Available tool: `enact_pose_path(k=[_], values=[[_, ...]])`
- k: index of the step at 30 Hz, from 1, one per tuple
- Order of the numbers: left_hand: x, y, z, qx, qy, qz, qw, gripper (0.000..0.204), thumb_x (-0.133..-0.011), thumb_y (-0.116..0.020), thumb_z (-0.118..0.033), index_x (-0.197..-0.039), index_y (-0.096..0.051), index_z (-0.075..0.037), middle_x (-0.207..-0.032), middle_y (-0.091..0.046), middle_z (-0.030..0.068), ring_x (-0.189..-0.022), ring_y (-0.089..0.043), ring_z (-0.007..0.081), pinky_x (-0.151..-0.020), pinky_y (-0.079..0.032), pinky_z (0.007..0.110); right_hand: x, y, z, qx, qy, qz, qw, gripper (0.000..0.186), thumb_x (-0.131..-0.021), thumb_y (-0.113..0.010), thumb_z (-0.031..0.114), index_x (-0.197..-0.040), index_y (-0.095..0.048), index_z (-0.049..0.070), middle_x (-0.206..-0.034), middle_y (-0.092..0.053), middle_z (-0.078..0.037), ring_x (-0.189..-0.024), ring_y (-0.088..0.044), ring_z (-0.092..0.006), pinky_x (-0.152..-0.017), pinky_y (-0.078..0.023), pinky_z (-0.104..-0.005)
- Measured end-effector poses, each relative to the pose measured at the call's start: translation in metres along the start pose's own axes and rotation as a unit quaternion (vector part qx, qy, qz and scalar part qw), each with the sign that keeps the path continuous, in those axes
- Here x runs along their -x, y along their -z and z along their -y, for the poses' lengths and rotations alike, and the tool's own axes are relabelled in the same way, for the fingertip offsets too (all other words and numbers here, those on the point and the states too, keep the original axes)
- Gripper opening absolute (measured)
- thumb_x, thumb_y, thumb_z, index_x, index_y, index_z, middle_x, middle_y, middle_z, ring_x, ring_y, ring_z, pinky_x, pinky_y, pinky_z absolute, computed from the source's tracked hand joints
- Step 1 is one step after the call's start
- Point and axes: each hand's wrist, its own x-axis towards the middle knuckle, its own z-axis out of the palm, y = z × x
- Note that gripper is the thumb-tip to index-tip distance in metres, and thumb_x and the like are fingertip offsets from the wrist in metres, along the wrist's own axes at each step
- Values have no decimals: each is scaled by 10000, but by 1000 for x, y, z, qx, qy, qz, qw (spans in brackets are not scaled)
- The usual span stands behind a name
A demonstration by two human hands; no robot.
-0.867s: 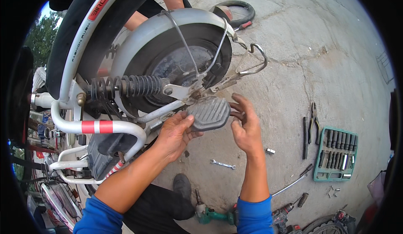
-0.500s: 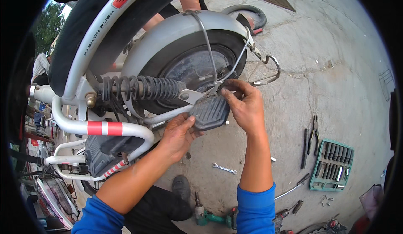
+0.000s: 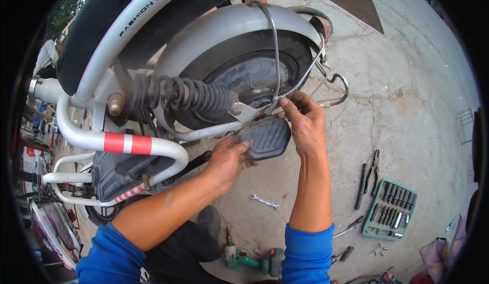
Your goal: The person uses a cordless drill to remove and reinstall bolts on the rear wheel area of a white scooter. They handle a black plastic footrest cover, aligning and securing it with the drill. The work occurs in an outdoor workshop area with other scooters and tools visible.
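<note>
My left forearm slants up from seven o'clock, and my left hand is clamped on the ribbed black footrest pad at its eight o'clock corner, thumb on top. The pad sits mid-view, just below the silver frame tube. My right forearm rises from five; my right hand bends toward ten, thumb and forefinger close together at the metal strut's foot; I cannot tell whether they grip it. Beyond, at twelve, stands the wheel.
</note>
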Motion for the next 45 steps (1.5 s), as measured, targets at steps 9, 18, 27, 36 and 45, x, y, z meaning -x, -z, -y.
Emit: enact_pose_path(k=[9, 18, 27, 36, 45], values=[[0, 2, -8, 16, -46, 62, 997, 224, -1033, -519, -120, -1249, -534, -67, -1134, -610, 52, -996, -579, 191, -878, -484, 388, 0, 3, -1, 52, 13, 11, 998, 293, -899, -769, 127, -1089, -693, -81, -919, -713, -64, -797, -614, -108, -710, -483, -245], [-6, -3, -7, 18, -44, 48, 998, 200, -1022, -528, -111, -1212, -538, -51, -1125, -611, 69, -987, -583, 195, -866, -490, 390, -1, 2, -14, 81, 24, 4, 996, 268, -904, -770, 125, -1078, -709, -70, -923, -725, -58, -824, -617, -100, -738, -493, -252], [-3, -5, -7, 25, -61, 35, 997, 180, -1018, -528, -94, -1194, -546, -67, -1116, -611, 67, -979, -587, 201, -850, -495, 389, 9, -3, -12, 95, 50, -27, 994, 306, -922, -751, 152, -1112, -698, -82, -980, -737, -93, -874, -646, -126, -776, -510, -278], [-10, 6, -7, -3, -72, 39, 997, 178, -1024, -515, -93, -1188, -564, -41, -1139, -626, 79, -1010, -595, 194, -857, -487, 367, 105, 196, -42, 147, -91, -266, 948, 317, -944, -703, 150, -1165, -683, -76, -969, -740, -144, -814, -694, -180, -704, -529, -288], [-12, 5, -7, 0, -86, 27, 996, 196, -996, -555, -66, -1188, -552, -26, -1180, -628, 99, -1027, -597, 222, -823, -484, 379, 195, 197, -119, 433, -199, 48, 878, 235, -826, -749, 124, -1027, -742, 3, -910, -753, -179, -798, -728, -289, -751, -572, -396]])
